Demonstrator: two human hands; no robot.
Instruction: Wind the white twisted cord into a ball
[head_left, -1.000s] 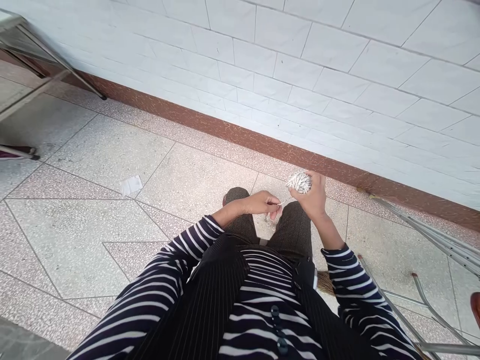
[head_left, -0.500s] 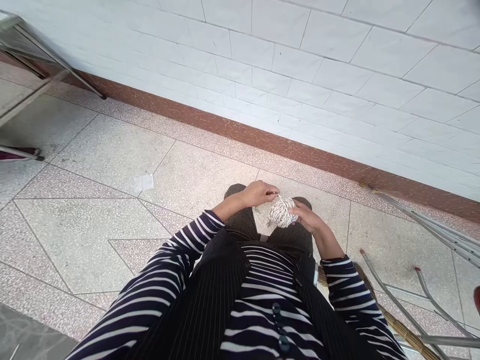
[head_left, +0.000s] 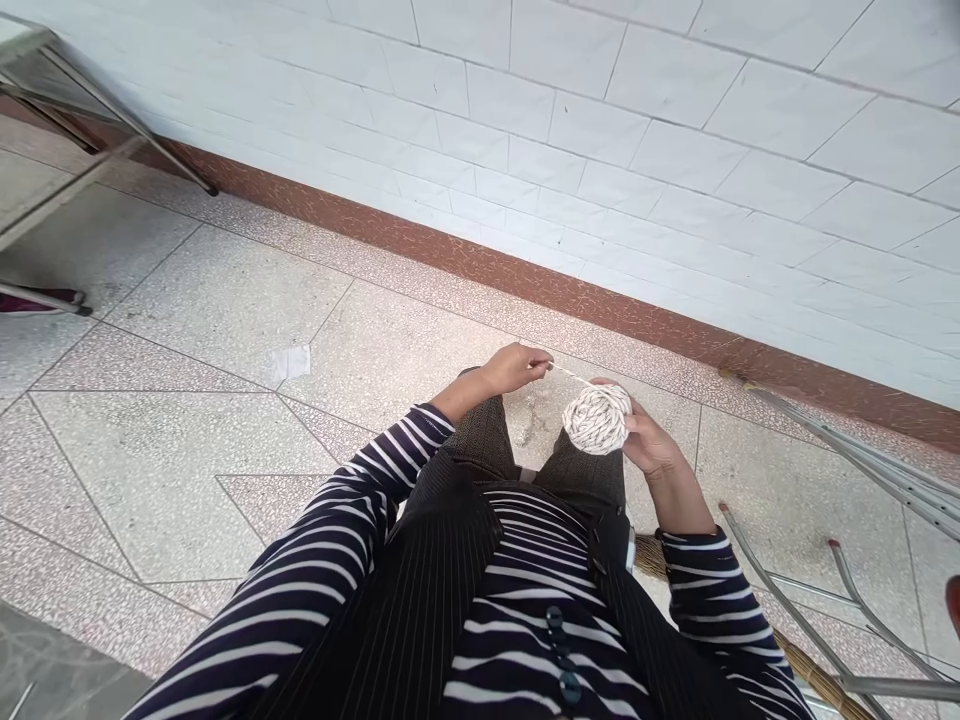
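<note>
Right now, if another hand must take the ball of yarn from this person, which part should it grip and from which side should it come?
Probably grip the ball of yarn across its round middle, coming from its left or from above. The right hand covers its right side, so the exposed face is the front and left. A strand runs from its top to the left hand; stay clear of that line.

White tile wall [head_left: 675, 150], terrazzo floor [head_left: 187, 330]
</note>
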